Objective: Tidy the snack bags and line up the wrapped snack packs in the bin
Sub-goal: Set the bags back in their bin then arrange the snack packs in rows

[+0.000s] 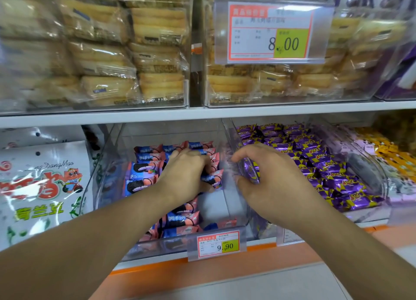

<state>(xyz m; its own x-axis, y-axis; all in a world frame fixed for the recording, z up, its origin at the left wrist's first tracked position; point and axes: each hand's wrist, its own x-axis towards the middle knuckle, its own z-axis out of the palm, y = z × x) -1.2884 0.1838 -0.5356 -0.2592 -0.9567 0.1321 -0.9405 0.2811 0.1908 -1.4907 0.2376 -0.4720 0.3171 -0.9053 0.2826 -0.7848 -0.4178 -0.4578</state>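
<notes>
A clear plastic bin (234, 212) on the lower shelf holds several blue-and-pink wrapped snack packs (144, 171) in rough rows. My left hand (186, 171) reaches into this bin, its fingers curled round a cluster of those packs at the bin's right side. My right hand (267, 182) is over the divider between this bin and the neighbouring one, pinching a purple-and-yellow wrapped pack (251, 170) between thumb and fingers. The neighbouring bin (369, 164) is filled with more purple-and-yellow packs (324, 162).
White snack bags (42, 182) with red and green print stand at the left. A 9.90 price tag (217, 244) hangs on the bin front. The upper shelf carries clear bins of wrapped cakes (108, 58) and an 8.00 price tag (270, 31). Yellow packs (396, 155) lie far right.
</notes>
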